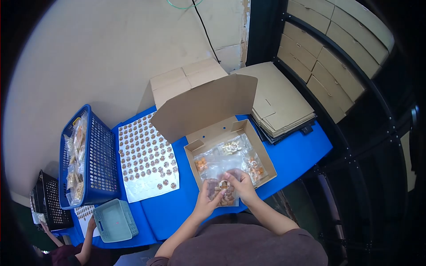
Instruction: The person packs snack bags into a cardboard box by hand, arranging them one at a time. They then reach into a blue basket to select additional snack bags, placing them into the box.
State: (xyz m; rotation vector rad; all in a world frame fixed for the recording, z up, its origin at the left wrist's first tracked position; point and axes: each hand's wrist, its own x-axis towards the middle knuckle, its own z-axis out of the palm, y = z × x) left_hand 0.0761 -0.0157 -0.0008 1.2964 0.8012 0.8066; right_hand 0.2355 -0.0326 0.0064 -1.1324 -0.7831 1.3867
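Observation:
My left hand [207,197] and my right hand [243,185] pinch a clear plastic bag of brown nut-like pieces [229,199] from its two sides. A round printed sticker [223,184] shows on the bag between my thumbs. Both hands are over the near side of an open cardboard box [206,104], its lid standing up at the back. Inside the box lie a bag of whitish pieces [231,147], a bag of orange pieces [201,164] at the left and another orange-filled bag [256,171] at the right.
A sheet of round stickers [148,177] lies on the blue tablecloth [166,213]. Left of it stand a blue basket [103,162] of filled bags and a green tray [116,221]. Flat cardboard [284,99] is stacked at the right. Another person's arm [87,244] reaches in at lower left.

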